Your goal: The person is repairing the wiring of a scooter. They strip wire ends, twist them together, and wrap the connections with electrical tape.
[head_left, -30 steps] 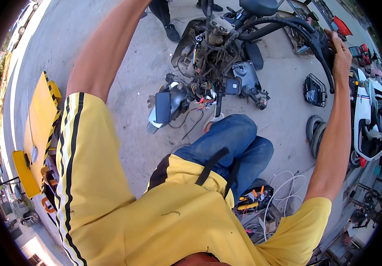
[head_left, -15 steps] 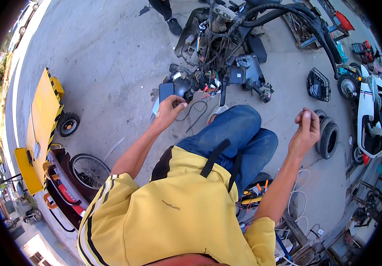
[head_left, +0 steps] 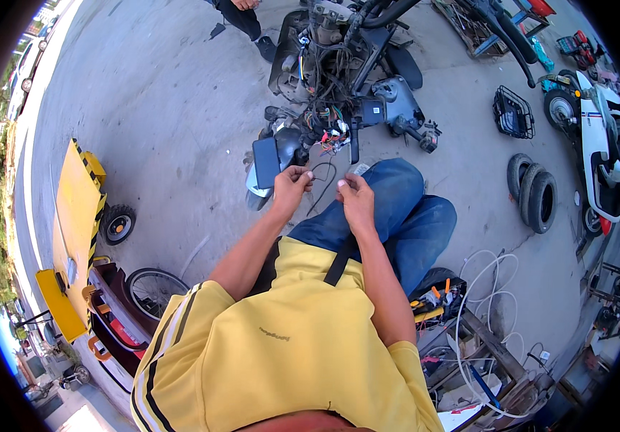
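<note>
- Both hands have come together in front of the chest since half a second ago: the right hand (head_left: 356,196), then raised out to the right beside the tyres, now sits just beside the left hand (head_left: 290,183), which has drawn back from the dark box.
- Left grip is closed, fingertips pinched on the near end of a thin black wire (head_left: 322,180).
- Right grip is closed too, thumb and fingers pinched on the same wire, a little to the right of the left hand.
- That wire loops away from the hands toward the far side, over the concrete floor (head_left: 173,108), just left of the person's blue-trousered knee (head_left: 396,194).
- Just beyond the left hand lies a dark flat rectangular box (head_left: 266,162), against a rounded grey part.
- Farther off stands a stripped scooter frame (head_left: 338,50), with a bundle of coloured wires (head_left: 330,129) hanging out of its near side.
- Far right, a black wire basket (head_left: 513,111) sits on the floor; what it holds cannot be told.
- Two tyres (head_left: 533,191) stand side by side to the right, near a white scooter (head_left: 601,144).
- Near right, an open wooden crate (head_left: 468,360) holds hand tools with orange and yellow handles (head_left: 432,299) and loops of white cable (head_left: 490,288).
- Left, a yellow ramp (head_left: 76,209) lies beside a small wheel (head_left: 117,225).
</note>
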`<state>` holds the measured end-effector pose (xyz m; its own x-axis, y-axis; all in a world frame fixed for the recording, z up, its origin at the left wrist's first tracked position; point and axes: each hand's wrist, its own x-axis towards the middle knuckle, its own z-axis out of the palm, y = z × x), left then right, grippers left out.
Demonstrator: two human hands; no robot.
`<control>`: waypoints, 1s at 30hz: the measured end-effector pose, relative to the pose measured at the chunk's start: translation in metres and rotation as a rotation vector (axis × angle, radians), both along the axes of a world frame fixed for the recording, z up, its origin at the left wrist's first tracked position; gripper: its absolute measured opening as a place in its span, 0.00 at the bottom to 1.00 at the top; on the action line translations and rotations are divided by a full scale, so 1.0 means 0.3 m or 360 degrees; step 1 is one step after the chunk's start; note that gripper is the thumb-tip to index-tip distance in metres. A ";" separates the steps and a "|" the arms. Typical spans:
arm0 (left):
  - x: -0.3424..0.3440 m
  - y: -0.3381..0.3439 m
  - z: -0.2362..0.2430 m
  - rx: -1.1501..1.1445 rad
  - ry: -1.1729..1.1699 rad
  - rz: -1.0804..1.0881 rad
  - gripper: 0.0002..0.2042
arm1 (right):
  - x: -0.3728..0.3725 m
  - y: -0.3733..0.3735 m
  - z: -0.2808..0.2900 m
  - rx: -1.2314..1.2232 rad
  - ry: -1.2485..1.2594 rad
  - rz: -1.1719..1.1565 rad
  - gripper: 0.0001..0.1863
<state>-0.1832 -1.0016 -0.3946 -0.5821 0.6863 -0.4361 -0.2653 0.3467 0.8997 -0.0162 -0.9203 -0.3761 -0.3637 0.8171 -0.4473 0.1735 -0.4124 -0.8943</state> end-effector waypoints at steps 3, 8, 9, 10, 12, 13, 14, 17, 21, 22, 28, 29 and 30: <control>0.043 -0.040 0.012 0.0169 -0.0272 0.0125 0.09 | -0.050 0.018 -0.080 0.0025 -0.0136 0.0097 0.28; 0.083 -0.104 0.017 0.0190 -0.0300 0.0067 0.09 | -0.125 0.015 -0.068 -0.0644 0.0256 -0.0182 0.21; 0.082 -0.121 0.017 0.0159 -0.0262 0.0004 0.09 | -0.124 0.022 -0.079 -0.0665 0.0278 -0.0179 0.18; 0.083 -0.136 0.009 0.0120 -0.0175 -0.0088 0.08 | -0.116 0.036 -0.097 -0.0686 0.0300 -0.0176 0.16; 0.082 -0.157 0.015 0.0037 0.0003 -0.0279 0.08 | -0.119 0.044 -0.107 -0.0698 0.0311 -0.0174 0.12; 0.082 -0.170 0.019 0.0011 0.0044 -0.0320 0.07 | -0.122 0.044 -0.113 -0.0688 0.0296 -0.0173 0.11; 0.081 -0.172 0.036 0.0047 0.0039 -0.0327 0.07 | -0.123 0.044 -0.116 -0.0676 0.0280 -0.0173 0.10; 0.060 -0.170 0.064 0.0118 0.0018 -0.0307 0.06 | -0.127 0.042 -0.131 -0.0601 0.0230 -0.0151 0.10; 0.001 -0.105 0.065 0.0129 -0.0077 -0.0101 0.07 | -0.121 0.051 -0.147 -0.0552 0.0251 -0.0167 0.09; -0.008 -0.088 0.061 0.0135 -0.0116 -0.0037 0.07 | -0.122 0.051 -0.147 -0.0549 0.0268 -0.0164 0.09; -0.034 0.006 0.081 0.0135 -0.0150 0.0094 0.08 | -0.114 0.054 -0.144 -0.0465 0.0265 -0.0174 0.10; -0.038 0.021 0.083 0.0120 -0.0110 0.0116 0.08 | -0.114 0.053 -0.148 -0.0441 0.0247 -0.0182 0.10; -0.043 0.034 0.086 0.0065 -0.0017 0.0065 0.09 | -0.117 0.051 -0.175 -0.0334 0.0205 -0.0169 0.10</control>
<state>-0.1961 -0.9914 -0.3687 -0.6054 0.6796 -0.4144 -0.2880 0.2984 0.9100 -0.0514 -0.9051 -0.4286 -0.3458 0.7479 -0.5666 0.0096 -0.6010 -0.7992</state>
